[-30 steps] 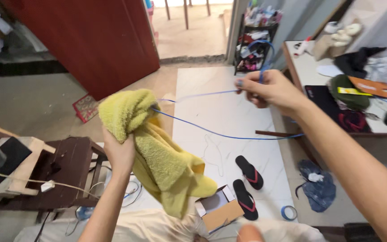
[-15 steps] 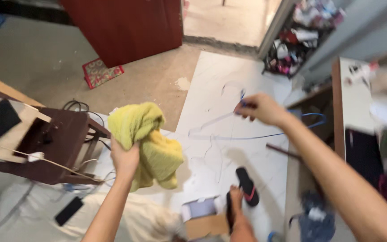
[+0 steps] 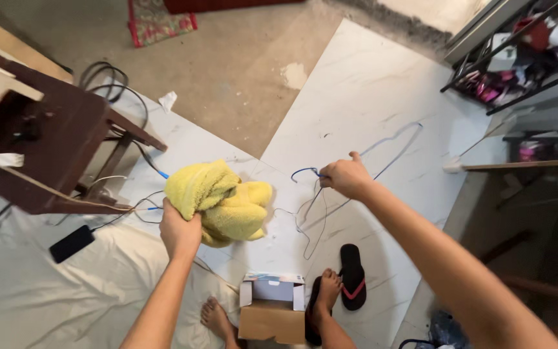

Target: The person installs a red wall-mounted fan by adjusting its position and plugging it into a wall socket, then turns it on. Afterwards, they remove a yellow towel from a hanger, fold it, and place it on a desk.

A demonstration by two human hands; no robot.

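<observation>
I see L hand [image 3: 179,231] clenched on the yellow towel [image 3: 222,201], bunched up so it's kept off the floor. R hand [image 3: 345,178], just right of the towel, grips a blue wire hanger [image 3: 309,173], hook end up, rest dangling.

Open white floor panels [image 3: 382,97] stretch ahead of both hands, bare between the yellow towel [image 3: 224,200] bunched in the left hand [image 3: 179,232] and the blue wire hanger [image 3: 311,194] gripped by the right hand [image 3: 345,178]. To the left, a dark wooden stand [image 3: 46,148] with trailing black cables [image 3: 108,77] crowds the edge. Below, an open cardboard box [image 3: 272,310], a black sandal [image 3: 352,274] and the person's bare feet block the near floor. A cluttered metal rack [image 3: 518,58] closes the far right.
</observation>
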